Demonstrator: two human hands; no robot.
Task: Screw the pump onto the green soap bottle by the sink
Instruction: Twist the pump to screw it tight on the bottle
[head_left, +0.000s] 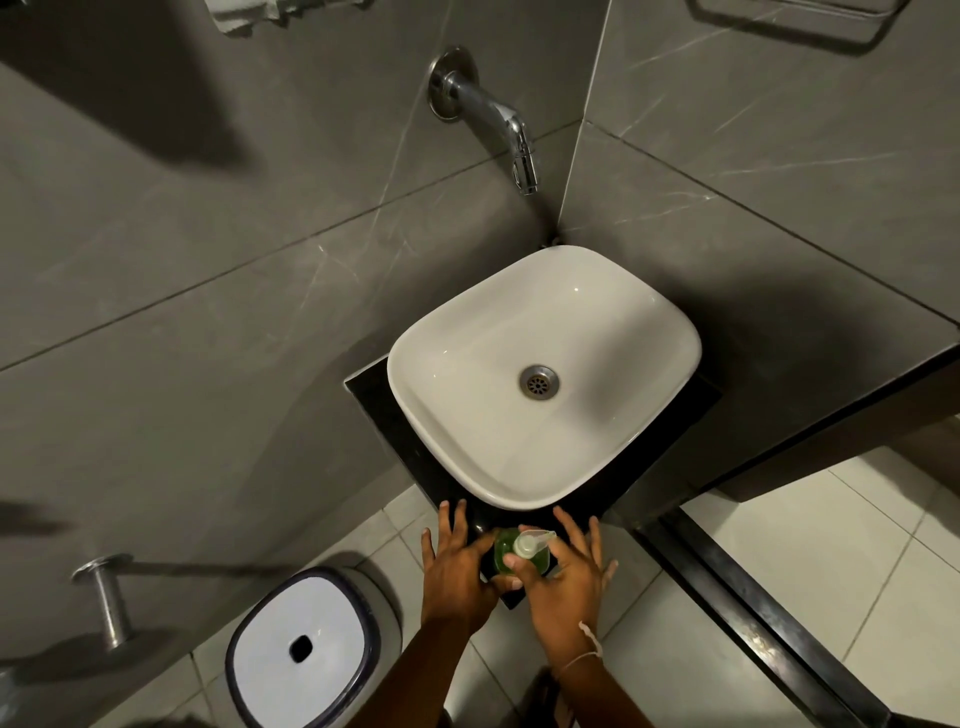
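1. Both forearms enter from the bottom edge; a thin pale string band (589, 647) sits on the right wrist.
2. Left hand (457, 569): fingers spread, palm against the left side of the green soap bottle (506, 558), thumb curled toward its front — bracing it, not closed into a fist.
3. Right hand (563, 571): thumb and forefinger pinched on the pump (527, 544) at the bottle's neck; remaining fingers splayed outward.
4. Bottle stands upright on the near corner of the black counter (374, 400), just in front of the white basin (415, 364). Pump's clear nozzle points right.
5. Whether the pump collar is fully seated — cannot tell from above.
6. Chrome tap (488, 111) projects from the grey wall above the basin. White-lidded bin (306, 644) on the floor at lower left.
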